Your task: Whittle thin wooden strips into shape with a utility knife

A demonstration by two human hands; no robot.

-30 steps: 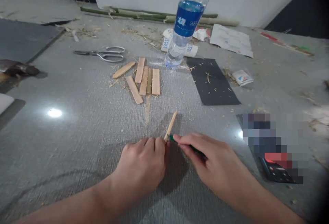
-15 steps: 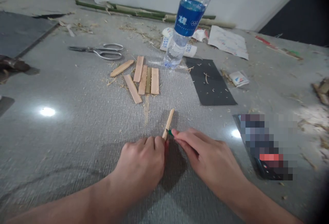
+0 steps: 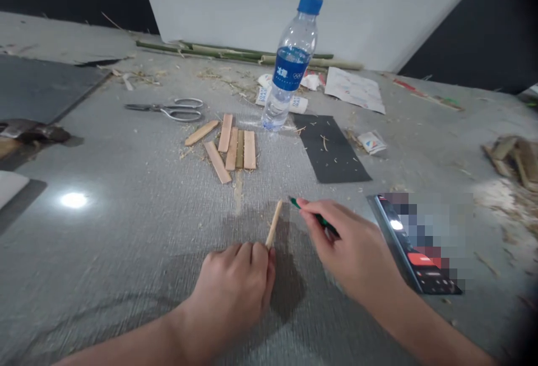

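Observation:
My left hand (image 3: 237, 282) is closed around a narrow strip of pale wood or bamboo (image 3: 274, 223), whose upper end juts out past the fingers. Between the thumb and fingers of my right hand (image 3: 340, 228) is a slim green tool with a dark pointed tip (image 3: 321, 221); whether it is a knife or a pencil I cannot tell. Its tip is just right of the strip's end, apart from it. Farther off lie several flat wooden pieces (image 3: 249, 150), one with rounded ends (image 3: 202, 133), among small shavings.
A water bottle (image 3: 290, 69) stands beyond the pieces. Long-handled pliers (image 3: 168, 109) and a hammer (image 3: 36, 130) lie left. On the right are a black sheet (image 3: 332, 153), a phone (image 3: 399, 231) and scraps (image 3: 515, 158). Bamboo poles (image 3: 235, 55) lie along the white panel.
My right hand has drawn the green tool off the strip, up and to the right. My left hand keeps hold of the strip. The view has tilted upward, showing the bottle's cap.

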